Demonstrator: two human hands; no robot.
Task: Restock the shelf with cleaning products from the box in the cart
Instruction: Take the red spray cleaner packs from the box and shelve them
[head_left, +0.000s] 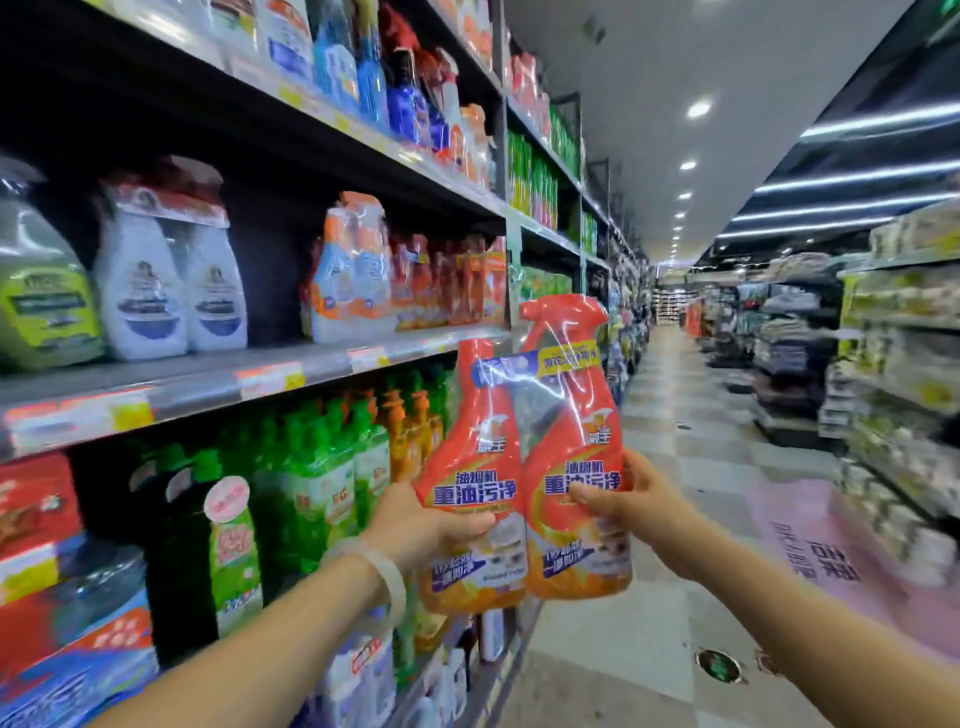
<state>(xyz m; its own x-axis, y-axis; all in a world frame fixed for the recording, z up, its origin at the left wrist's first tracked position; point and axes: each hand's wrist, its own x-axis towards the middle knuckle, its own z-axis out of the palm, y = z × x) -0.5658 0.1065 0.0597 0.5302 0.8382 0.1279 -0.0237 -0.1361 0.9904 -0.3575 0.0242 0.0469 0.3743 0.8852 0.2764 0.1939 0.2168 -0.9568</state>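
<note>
A twin pack of orange-red spray cleaner bottles (540, 447), wrapped in clear plastic, is held upright in the aisle in front of the shelving. My left hand (421, 525) grips the left bottle's lower body and wears a pale bangle at the wrist. My right hand (631, 499) grips the right bottle from the other side. The middle shelf (218, 382) to the left holds similar orange-red packs (447, 283) near its right end. The cart and the box are out of view.
White and green bottles stand further left on the middle shelf, with a dark gap between them and the orange packs. Green and orange pump bottles fill the shelf below. Blue sprays line the top shelf. A tiled aisle floor (670, 467) runs ahead, with more shelving on the right.
</note>
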